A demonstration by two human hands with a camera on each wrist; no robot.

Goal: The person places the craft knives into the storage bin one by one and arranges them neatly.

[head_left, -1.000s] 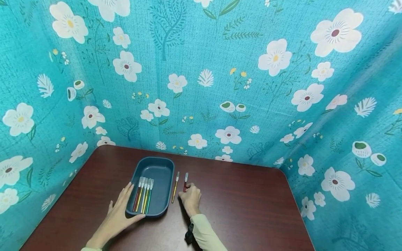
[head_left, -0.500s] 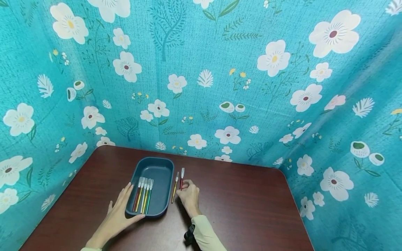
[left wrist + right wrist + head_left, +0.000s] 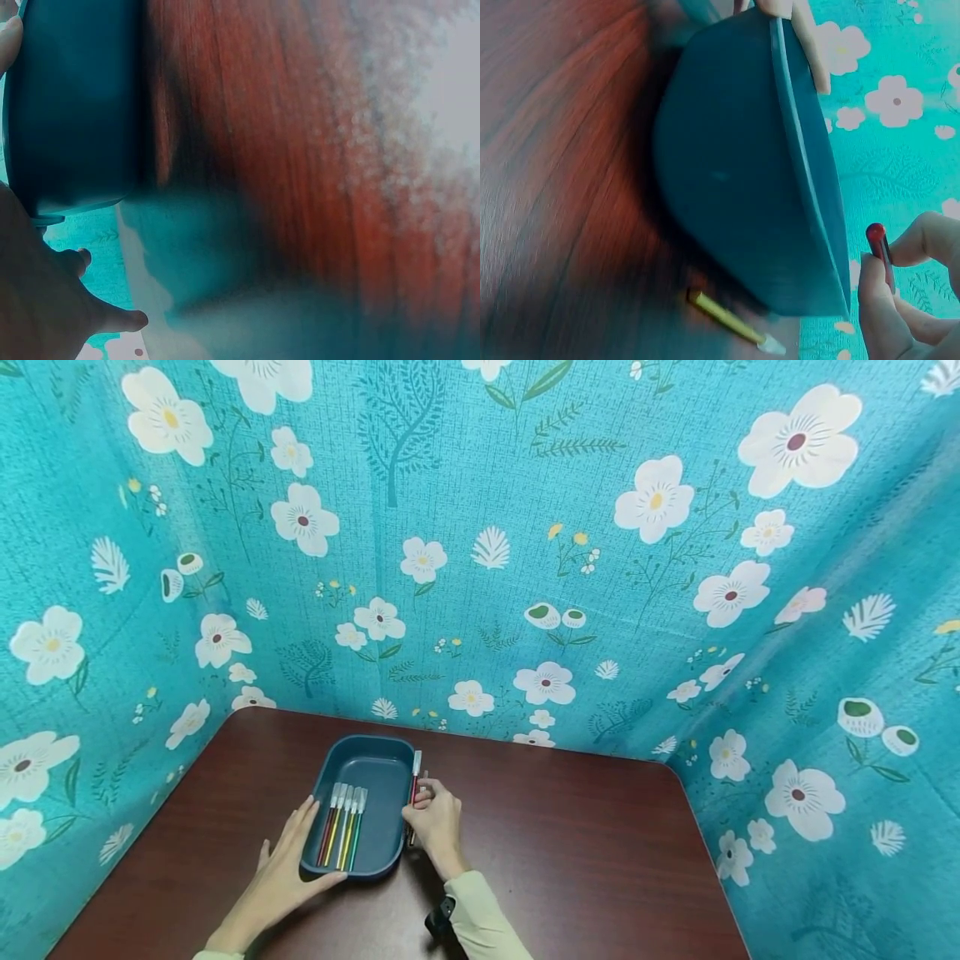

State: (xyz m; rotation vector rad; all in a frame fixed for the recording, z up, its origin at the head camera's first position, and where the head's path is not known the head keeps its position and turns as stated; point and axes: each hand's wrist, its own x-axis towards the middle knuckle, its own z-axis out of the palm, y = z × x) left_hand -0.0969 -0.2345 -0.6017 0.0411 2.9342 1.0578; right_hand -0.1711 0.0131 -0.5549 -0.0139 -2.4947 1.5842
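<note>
A slim red craft knife with a pale cap (image 3: 416,768) is pinched between the thumb and fingers of my right hand (image 3: 438,827). It is raised at the right rim of the dark blue tray (image 3: 386,818), cap pointing away. The right wrist view shows its rounded red end (image 3: 876,232) above rim height. A yellow craft knife (image 3: 727,315) lies on the table beside the tray, mostly behind the right hand in the head view. My left hand (image 3: 276,870) rests at the tray's near left corner, fingers spread along the rim. Several capped craft knives (image 3: 342,831) lie side by side inside.
The brown wooden table (image 3: 585,843) extends to the right of the tray. A teal flowered curtain (image 3: 480,610) hangs behind and at both sides of it. A black wrist device (image 3: 440,917) sits at the right sleeve.
My right hand has lifted the red craft knife off the table and carried it left, over the yellow one, to the tray's right rim. The left hand and tray have stayed put.
</note>
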